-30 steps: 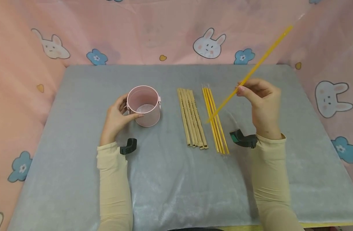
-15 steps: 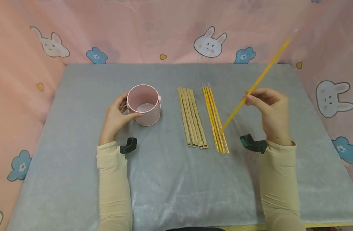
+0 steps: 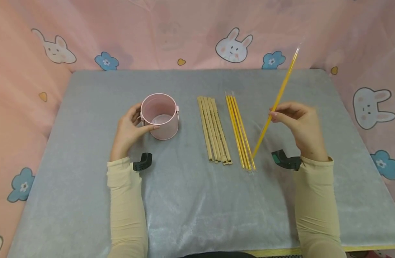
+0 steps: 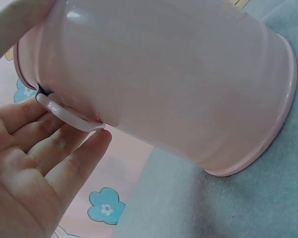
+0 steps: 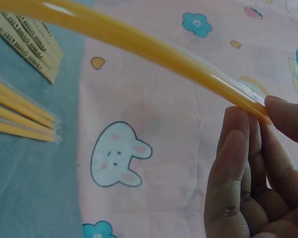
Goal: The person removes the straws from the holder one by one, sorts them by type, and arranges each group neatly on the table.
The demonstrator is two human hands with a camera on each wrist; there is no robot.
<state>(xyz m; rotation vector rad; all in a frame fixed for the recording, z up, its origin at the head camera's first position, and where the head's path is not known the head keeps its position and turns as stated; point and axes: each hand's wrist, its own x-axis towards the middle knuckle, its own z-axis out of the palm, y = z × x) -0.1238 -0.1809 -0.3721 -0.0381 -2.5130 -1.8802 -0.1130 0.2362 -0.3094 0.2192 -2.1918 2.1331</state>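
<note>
My left hand (image 3: 127,130) holds a small pink bucket (image 3: 165,129) from its left side. The thumb lies across the front near the rim, and the other fingers are behind, by the handle (image 4: 69,116). The bucket stands upright on the table. Between thumb and fingertips, my right hand (image 3: 302,125) pinches a yellow straw (image 3: 282,86) in a clear wrapper, at about its middle. The straw leans, top to the right, its lower end over the row of wrapped yellow straws (image 3: 239,129). Whether that end touches them I cannot tell.
Several flat brown paper sleeves (image 3: 214,130) lie side by side between the bucket and the yellow straws. Grey cloth covers the table (image 3: 184,204). A pink curtain (image 3: 145,36) with rabbits and flowers hangs around the back and sides.
My right hand has moved toward me and slightly right with the straw, which has tipped more upright; its lower end has come down and right. The left hand still holds the bucket in place.
</note>
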